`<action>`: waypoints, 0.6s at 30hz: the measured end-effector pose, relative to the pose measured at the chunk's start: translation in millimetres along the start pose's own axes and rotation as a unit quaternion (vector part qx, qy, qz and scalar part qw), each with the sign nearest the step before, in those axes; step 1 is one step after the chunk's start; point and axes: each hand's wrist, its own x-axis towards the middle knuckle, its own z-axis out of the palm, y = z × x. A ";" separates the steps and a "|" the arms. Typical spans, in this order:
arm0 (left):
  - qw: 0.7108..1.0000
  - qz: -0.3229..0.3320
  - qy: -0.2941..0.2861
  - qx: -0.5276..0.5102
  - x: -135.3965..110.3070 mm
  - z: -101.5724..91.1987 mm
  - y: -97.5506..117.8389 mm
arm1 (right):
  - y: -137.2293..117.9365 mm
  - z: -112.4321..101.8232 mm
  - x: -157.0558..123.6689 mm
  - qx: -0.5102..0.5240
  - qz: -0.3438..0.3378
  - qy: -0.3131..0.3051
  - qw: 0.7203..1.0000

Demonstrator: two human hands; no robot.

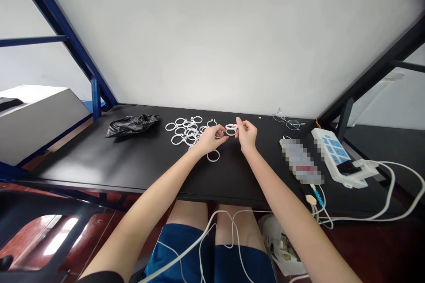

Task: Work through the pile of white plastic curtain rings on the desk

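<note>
Small white-ring cluster (pixel 231 128): pinched in right fingers (pixel 242 130), apparently gathered. Left fingers (pixel 222 140): spread, just beside. Loose ring pile (pixel 191 131): left of left fingers, larger share, seemingly ungathered. Single ring (pixel 213 161): below left fingers.

The person's left hand (pixel 208 139) blocks part of a loose pile of thin white plastic rings (pixel 191 131), while the small white circular rings (pixel 231 129) pinched by the right hand (pixel 246 135) are too fine to count. Mosaic blurs the flat rectangular phone (pixel 300 159) and the left edge of a white-and-blue power strip (pixel 338 154). A yellow speck (pixel 259 117) (too tiny to identify) dots the black tabletop (pixel 109 159). The right forearm (pixel 285 194) partly covers a white plastic bag (pixel 267 230); frame edges crop the blue fabric shorts (pixel 229 265) and grey-and-white box (pixel 43 124).
</note>
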 end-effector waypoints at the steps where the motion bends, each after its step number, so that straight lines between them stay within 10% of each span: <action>1: 1.000 0.006 0.008 0.019 0.2 -0.2 -0.8 | 0.7 -0.2 0.4 -0.007 -0.001 0.004 1.000; 18: 0.987 -0.046 -0.019 0.150 0.4 -3.1 -2.9 | 5.1 -10.2 1.1 -0.181 -0.064 0.032 0.981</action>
